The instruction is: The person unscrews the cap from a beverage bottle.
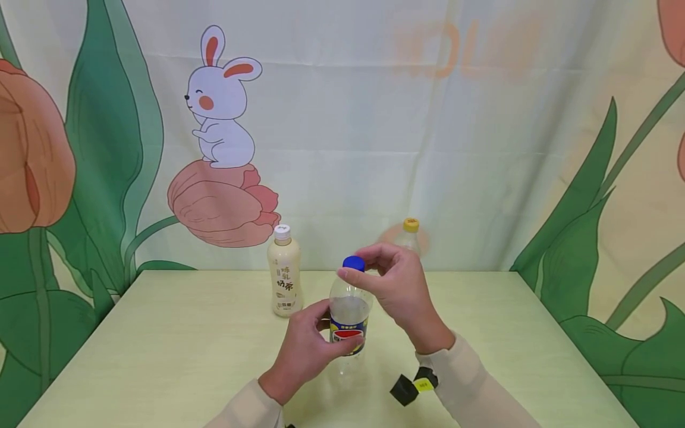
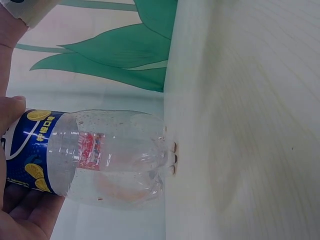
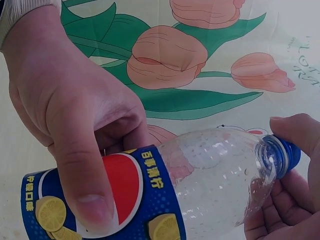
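Note:
My left hand (image 1: pixel 306 349) grips a clear plastic soda bottle (image 1: pixel 349 308) round its blue label with lemon pictures (image 3: pixel 55 212). The thumb lies across the label's front. The bottle is upright and looks empty of drink, its clear base (image 2: pixel 135 155) at or just over the tabletop. At the top, my right hand (image 1: pixel 408 288) holds the blue cap (image 1: pixel 354 263) between thumb and fingers. The cap sits on the bottle's neck, as the right wrist view shows. Some of the fingers behind the bottle are hidden.
A milk tea bottle (image 1: pixel 285 276) with a white cap stands behind and left of my hands. Another bottle with a yellow cap (image 1: pixel 411 224) is at the back, mostly hidden by my right hand. A printed curtain (image 1: pixel 332 148) hangs behind the pale table (image 1: pixel 187 339).

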Demonstrator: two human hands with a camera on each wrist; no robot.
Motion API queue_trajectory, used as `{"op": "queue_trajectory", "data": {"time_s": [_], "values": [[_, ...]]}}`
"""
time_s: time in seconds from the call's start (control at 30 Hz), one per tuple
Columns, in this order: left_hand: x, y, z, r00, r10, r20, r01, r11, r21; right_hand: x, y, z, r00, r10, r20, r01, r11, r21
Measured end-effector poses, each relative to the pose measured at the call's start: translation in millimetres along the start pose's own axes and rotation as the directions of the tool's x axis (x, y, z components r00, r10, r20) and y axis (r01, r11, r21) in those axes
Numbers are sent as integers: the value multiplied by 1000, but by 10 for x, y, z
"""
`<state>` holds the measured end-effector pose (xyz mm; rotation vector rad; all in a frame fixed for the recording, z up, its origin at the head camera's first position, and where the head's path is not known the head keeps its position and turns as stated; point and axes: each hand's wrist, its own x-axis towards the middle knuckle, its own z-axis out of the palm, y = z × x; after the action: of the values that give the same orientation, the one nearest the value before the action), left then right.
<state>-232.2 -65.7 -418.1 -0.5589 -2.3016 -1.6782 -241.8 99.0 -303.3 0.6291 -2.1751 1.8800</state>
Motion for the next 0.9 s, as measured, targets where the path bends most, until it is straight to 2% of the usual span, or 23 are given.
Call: {"op": "queue_trajectory", "data": {"time_s": [0.4, 0.6, 0.77, 0.9], "values": [[10, -13, 7, 1000, 22, -4, -22, 1000, -12, 11, 49, -27, 997, -42, 63, 43, 999, -9], [-5, 91, -14, 1000, -28, -12, 28, 1000, 4, 7, 56, -18, 994, -10, 109, 12, 1000, -14], [-30, 222, -34, 999, -46, -4, 46, 999, 12, 2, 48, -2, 985, -1, 170, -5, 999, 33], [-14, 161, -22, 999, -51, -10, 51, 998, 26, 10, 54, 2, 979, -13, 202, 3, 999, 51]]}}
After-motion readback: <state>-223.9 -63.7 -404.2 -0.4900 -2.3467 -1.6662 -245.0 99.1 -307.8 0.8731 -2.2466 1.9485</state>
